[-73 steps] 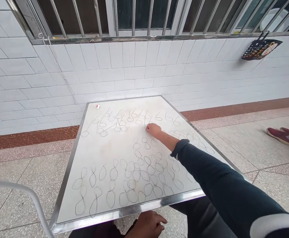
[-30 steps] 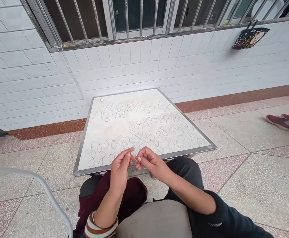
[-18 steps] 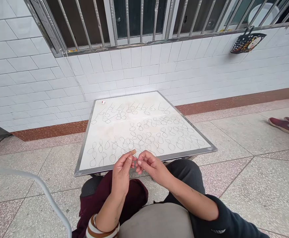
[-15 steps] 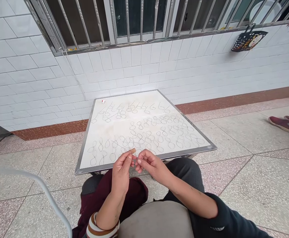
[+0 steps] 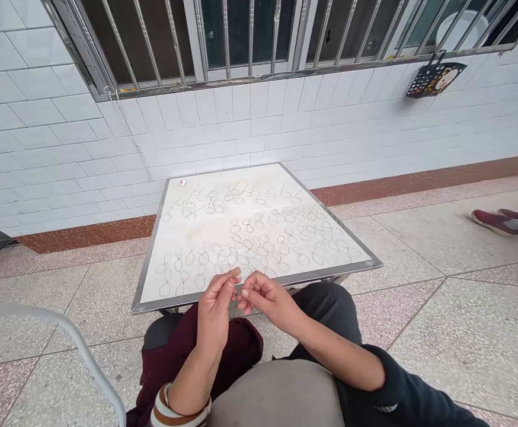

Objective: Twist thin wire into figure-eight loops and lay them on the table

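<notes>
My left hand (image 5: 217, 296) is in a pinch above the table's near edge, a tan wrap (image 5: 236, 272) on one fingertip. My right hand (image 5: 265, 299) meets it, thumb and fingers also pressed together. What lies between the fingertips is too fine to make out. Just beyond the hands is the white table (image 5: 201, 228) with a grey metal rim. Many thin wire-like loops lie over it. Figure-eight loops (image 5: 249, 225) spread across the near and right parts, and single loops with straight tails (image 5: 285, 191) lie along the far side.
A small red-and-white object (image 5: 183, 183) sits at the table's far left corner. Behind stands a white tiled wall (image 5: 223, 130) with a barred window, a dotted bag (image 5: 434, 79) hanging from it. A grey curved tube (image 5: 79, 338) is at left. Another person's shoes (image 5: 494, 222) are at right.
The view has shifted slightly. Both hands stay pinched close together over the near edge, with the right fingertips now slightly lower and more level.
</notes>
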The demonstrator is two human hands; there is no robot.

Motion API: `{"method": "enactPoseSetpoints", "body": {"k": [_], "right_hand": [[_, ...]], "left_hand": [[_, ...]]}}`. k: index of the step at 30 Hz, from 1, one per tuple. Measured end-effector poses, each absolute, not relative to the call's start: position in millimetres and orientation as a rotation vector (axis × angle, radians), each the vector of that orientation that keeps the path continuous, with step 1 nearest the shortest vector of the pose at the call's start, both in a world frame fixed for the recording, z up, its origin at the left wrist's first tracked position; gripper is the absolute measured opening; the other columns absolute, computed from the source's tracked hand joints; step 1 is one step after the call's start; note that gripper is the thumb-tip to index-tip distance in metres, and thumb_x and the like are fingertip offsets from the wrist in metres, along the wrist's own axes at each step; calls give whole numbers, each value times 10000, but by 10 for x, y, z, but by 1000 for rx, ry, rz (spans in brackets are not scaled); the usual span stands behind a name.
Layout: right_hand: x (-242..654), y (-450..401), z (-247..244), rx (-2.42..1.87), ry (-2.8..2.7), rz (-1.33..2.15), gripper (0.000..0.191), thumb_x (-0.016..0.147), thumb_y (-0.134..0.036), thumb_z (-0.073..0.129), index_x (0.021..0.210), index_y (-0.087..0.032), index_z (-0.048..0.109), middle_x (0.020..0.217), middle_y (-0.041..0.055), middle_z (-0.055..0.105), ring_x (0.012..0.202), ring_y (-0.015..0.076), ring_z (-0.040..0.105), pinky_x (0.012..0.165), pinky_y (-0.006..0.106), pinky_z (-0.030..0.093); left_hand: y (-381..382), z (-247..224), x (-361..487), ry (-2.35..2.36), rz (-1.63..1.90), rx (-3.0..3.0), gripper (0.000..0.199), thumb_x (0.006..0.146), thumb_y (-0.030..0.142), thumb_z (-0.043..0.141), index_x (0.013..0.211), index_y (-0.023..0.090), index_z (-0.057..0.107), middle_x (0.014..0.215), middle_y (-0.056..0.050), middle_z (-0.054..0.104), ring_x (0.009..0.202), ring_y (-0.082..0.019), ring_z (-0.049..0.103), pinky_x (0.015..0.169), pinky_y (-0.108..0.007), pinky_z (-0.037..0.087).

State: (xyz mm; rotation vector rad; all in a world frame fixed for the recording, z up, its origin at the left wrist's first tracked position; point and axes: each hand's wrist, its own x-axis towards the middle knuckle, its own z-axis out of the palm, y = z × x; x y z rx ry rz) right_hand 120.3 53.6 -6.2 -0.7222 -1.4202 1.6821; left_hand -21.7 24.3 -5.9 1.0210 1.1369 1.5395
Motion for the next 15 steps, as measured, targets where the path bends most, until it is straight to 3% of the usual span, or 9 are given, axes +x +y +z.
{"method": "enactPoseSetpoints", "body": {"k": [4, 8, 12, 15], "right_hand": [[1194, 532, -93, -730, -1422, 1700, 311, 844, -473, 658, 832, -184, 543, 776, 5, 644, 715, 141, 655, 619, 280, 544], [1246, 573, -75, -823, -1528, 1545, 300, 867, -496, 612, 849, -203, 547, 782, 4, 615, 661, 128, 582, 571, 264, 483], [1310, 665, 84, -924, -1613, 1130, 217, 898, -437, 579, 886, -222, 603, 850, 25, 597, 757, 153, 539, 674, 297, 456], [1294, 730, 246, -883, -1683, 1138, 177, 879, -392, 606, 947, -237, 659, 933, 39, 599, 792, 162, 561, 715, 315, 474]], "left_hand": [[233, -52, -210, 1155, 1545, 1049, 222, 831, 365, 674, 978, 216, 749, 1094, -68, 662, 878, -167, 564, 747, -270, 459], [231, -57, -208, 1152, 1553, 1055, 229, 834, 355, 670, 984, 204, 753, 980, -62, 673, 822, -155, 551, 734, -268, 443], [222, -58, -214, 1165, 1466, 1082, 259, 853, 363, 645, 1030, 204, 748, 948, -63, 692, 760, -139, 516, 690, -255, 413], [206, -44, -216, 1182, 1357, 1134, 264, 859, 374, 631, 1026, 206, 748, 933, -59, 703, 748, -141, 517, 685, -259, 404]]}}
